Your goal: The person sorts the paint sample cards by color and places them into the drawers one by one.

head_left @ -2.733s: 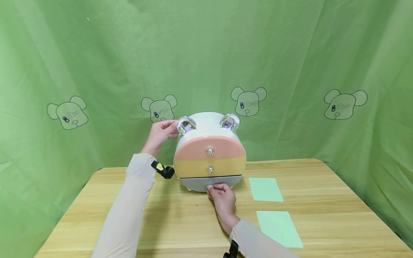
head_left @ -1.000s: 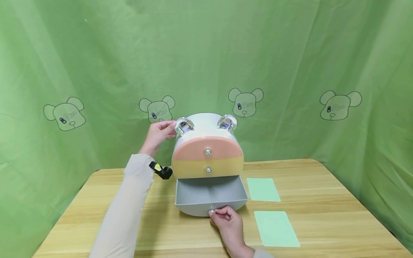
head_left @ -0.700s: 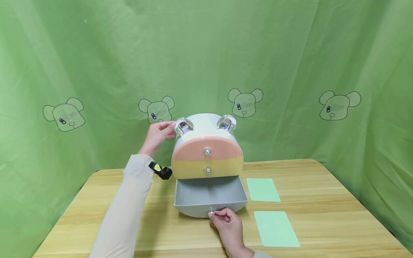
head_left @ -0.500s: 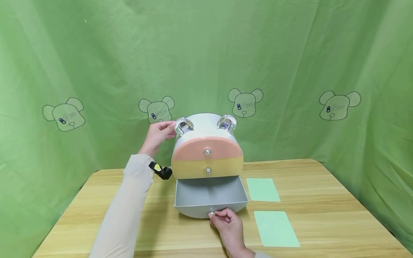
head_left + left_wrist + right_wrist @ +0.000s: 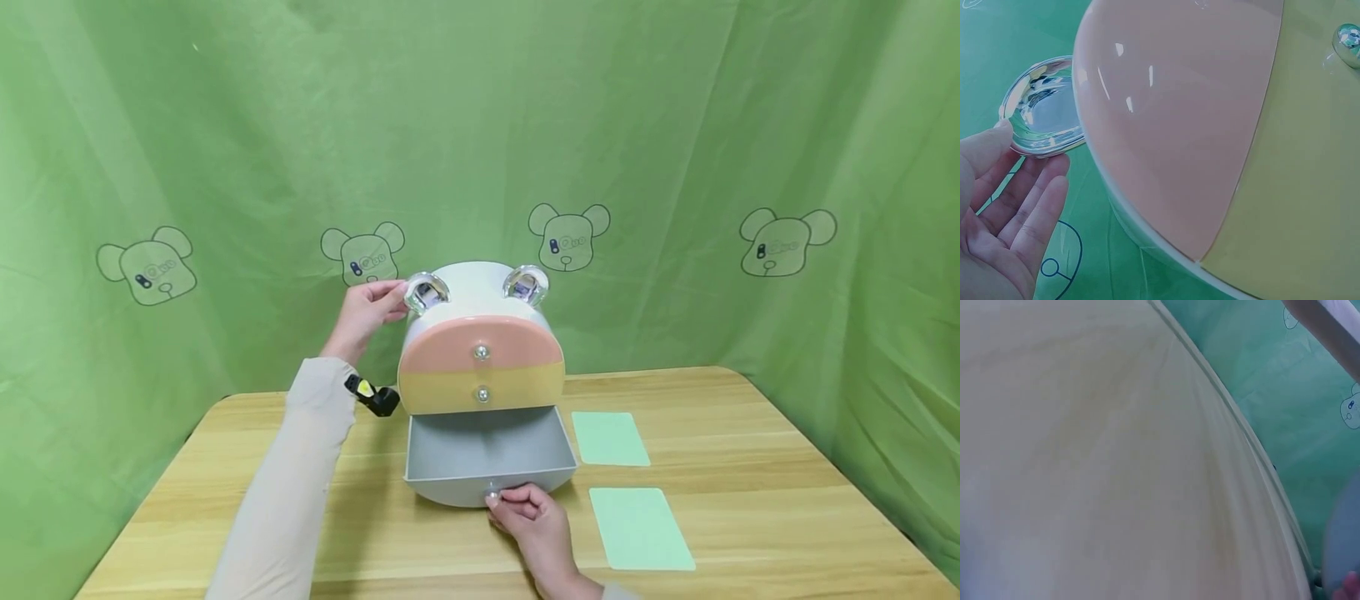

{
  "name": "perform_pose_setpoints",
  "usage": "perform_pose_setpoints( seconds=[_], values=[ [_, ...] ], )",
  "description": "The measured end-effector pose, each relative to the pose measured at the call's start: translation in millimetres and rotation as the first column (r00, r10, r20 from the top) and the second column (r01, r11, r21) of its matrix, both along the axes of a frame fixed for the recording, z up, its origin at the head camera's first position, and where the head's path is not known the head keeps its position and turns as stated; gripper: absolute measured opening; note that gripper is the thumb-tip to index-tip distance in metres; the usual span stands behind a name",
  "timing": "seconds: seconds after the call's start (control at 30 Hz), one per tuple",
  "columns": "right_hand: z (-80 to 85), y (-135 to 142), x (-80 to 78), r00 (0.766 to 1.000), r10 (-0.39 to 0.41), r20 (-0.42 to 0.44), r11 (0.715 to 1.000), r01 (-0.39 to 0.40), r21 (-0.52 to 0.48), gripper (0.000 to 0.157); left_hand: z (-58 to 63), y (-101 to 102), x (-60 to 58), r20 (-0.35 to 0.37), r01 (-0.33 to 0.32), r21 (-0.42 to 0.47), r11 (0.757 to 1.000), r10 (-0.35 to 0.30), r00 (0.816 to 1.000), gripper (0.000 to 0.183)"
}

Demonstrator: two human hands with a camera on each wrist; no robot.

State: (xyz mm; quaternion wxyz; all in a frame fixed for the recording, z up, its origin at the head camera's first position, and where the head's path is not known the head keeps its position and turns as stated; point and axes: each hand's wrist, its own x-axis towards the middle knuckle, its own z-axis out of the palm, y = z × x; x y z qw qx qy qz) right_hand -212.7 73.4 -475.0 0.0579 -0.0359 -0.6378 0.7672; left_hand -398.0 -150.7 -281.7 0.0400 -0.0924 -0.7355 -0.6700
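A small rounded chest of drawers stands on the table, with a white top (image 5: 477,287), two shiny silver ears and pink and yellow drawer fronts. On the left, my left hand (image 5: 365,315) pinches the silver ear (image 5: 427,293); in the left wrist view the thumb lies on the front of its rim, the fingers behind. The grey bottom drawer (image 5: 450,492) is pulled out, with nothing visible inside. My right hand (image 5: 538,529) pinches its knob between thumb and forefinger. A sleeve (image 5: 1116,456) fills most of the right wrist view, leaving only fingertips (image 5: 1350,589) at the lower right corner.
Two pale green square sheets (image 5: 611,438) lie on the wooden table (image 5: 750,492), right of the drawer. Silver knobs (image 5: 482,352) sit on the upper fronts, which are closed. Behind everything hangs a green curtain (image 5: 465,125) printed with bear heads.
The grey bottom drawer, closed at first, has been drawn out toward me by my right hand on its knob. Both hands are nearly still over the last second; my left hand keeps its hold.
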Motion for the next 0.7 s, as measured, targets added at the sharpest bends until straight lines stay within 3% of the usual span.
perform_pose_setpoints(
  seconds=[0.13, 0.23, 0.33, 0.43, 0.5, 0.57, 0.63, 0.7],
  values=[
    [6.5, 19, 3.0, 0.99, 0.113, 0.078, 0.99, -0.119, 0.075, 0.035, 0.0, 0, -0.2, 0.006, 0.0, 0.0, 1.0, 0.0, 1.0, 0.032],
    [12.2, 38, 6.4, 0.961, 0.234, 0.145, 0.955, -0.255, 0.15, 0.042, -0.2, 0, -0.4, 0.004, 0.002, 0.002, 1.0, -0.002, 1.0, 0.033],
    [18.8, 60, 9.7, 0.898, 0.404, 0.175, 0.865, -0.438, 0.247, 0.042, -0.1, 0, -0.5, 0.001, 0.005, 0.001, 1.0, -0.005, 1.0, 0.034],
    [25.5, 84, 11.6, 0.8, 0.578, 0.161, 0.726, -0.594, 0.347, 0.035, -0.1, 0, 0.2, 0.001, 0.008, 0.001, 1.0, -0.008, 1.0, 0.034],
    [28.4, 101, 12.0, 0.734, 0.669, 0.119, 0.647, -0.654, 0.393, 0.029, -0.4, 0, 0.6, 0.001, 0.009, 0.001, 1.0, -0.009, 1.0, 0.034],
    [31.3, 119, 11.0, 0.685, 0.725, 0.07, 0.591, -0.671, 0.447, 0.025, -0.5, 1, 0.8, 0.001, 0.007, 0.002, 1.0, -0.007, 1.0, 0.033],
    [33.5, 138, 9.0, 0.664, 0.748, 0.016, 0.561, -0.644, 0.521, 0.024, -0.5, 1, 0.9, 0.0, 0.004, 0.003, 1.0, -0.004, 1.0, 0.033],
    [34.2, 158, 6.5, 0.668, 0.744, -0.036, 0.546, -0.575, 0.61, 0.027, -0.5, 1, 0.2, 0.002, 0.004, 0.002, 1.0, -0.004, 1.0, 0.033]
  ],
)
